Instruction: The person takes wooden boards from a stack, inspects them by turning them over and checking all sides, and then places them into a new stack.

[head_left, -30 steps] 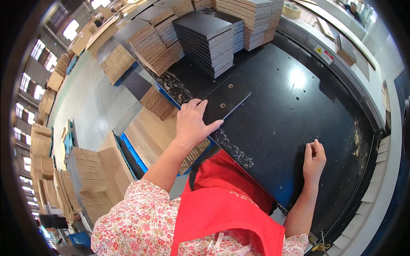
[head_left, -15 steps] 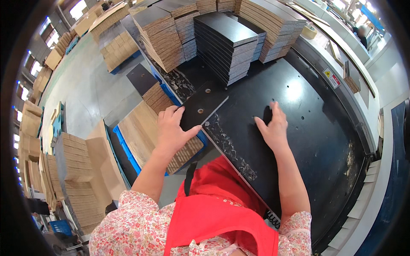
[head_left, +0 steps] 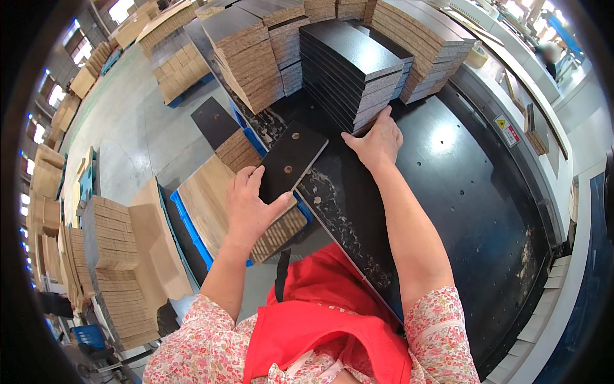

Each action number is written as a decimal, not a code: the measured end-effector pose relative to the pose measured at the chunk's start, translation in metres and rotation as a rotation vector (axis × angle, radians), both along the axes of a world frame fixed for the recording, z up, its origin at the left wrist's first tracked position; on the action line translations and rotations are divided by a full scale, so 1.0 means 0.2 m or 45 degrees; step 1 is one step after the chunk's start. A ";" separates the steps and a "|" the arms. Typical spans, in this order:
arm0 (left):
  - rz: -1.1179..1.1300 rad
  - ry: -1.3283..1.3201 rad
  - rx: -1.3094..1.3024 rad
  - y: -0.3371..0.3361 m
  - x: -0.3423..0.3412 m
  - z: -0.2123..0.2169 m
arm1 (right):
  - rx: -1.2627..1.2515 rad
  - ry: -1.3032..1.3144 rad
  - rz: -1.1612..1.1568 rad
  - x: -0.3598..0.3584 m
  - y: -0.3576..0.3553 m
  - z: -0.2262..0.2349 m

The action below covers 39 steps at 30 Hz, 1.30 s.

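On the black table [head_left: 460, 192], a panel [head_left: 291, 160] lies at 11 o'clock, its near end pinned under the flat, open left hand [head_left: 251, 206]. Right hand [head_left: 376, 139] rests open against the stack [head_left: 348, 70] at 12. Panels look stiff, thin and probably light; grasp them by the long edges. The stack's base is hidden.

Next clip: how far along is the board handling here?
Done: boards already lie stacked on the blue pallet under the left hand.
In hand: that hand rests on one black board with round holes, lying over the black table edge; the right hand touches the foot of the black stack.
Left: that stack stands many boards high.
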<state>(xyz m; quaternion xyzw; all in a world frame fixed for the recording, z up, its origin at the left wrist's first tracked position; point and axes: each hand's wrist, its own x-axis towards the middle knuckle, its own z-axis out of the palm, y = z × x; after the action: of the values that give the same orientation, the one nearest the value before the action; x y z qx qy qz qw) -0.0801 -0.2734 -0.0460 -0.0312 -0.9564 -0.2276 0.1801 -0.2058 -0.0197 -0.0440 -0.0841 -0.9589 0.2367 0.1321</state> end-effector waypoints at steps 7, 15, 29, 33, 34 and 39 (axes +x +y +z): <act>0.059 -0.057 -0.031 0.00 -0.03 0.08 | -0.047 0.098 0.032 0.13 0.11 0.02; 0.034 -0.031 -0.072 0.00 -0.14 0.05 | -0.064 0.243 0.123 0.67 0.53 -0.08; -0.080 -0.046 -0.226 0.29 -0.53 0.03 | -0.592 -0.236 0.064 1.55 0.91 -0.07; -0.146 -0.027 -0.242 0.34 -0.56 0.04 | -0.619 -0.228 0.021 1.59 0.89 -0.02; -0.163 -0.006 -0.242 0.35 -0.56 0.02 | -0.662 -0.248 0.001 1.59 0.88 -0.01; -0.198 -0.020 -0.267 0.35 -0.60 0.02 | -0.735 -0.242 -0.011 1.65 0.86 0.03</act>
<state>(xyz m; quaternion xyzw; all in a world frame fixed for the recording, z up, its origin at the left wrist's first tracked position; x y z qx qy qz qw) -0.2010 -0.2034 -0.0421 -0.1223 -0.9710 -0.1399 0.1503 0.1247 0.1523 -0.0377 -0.1439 -0.8597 0.4899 0.0135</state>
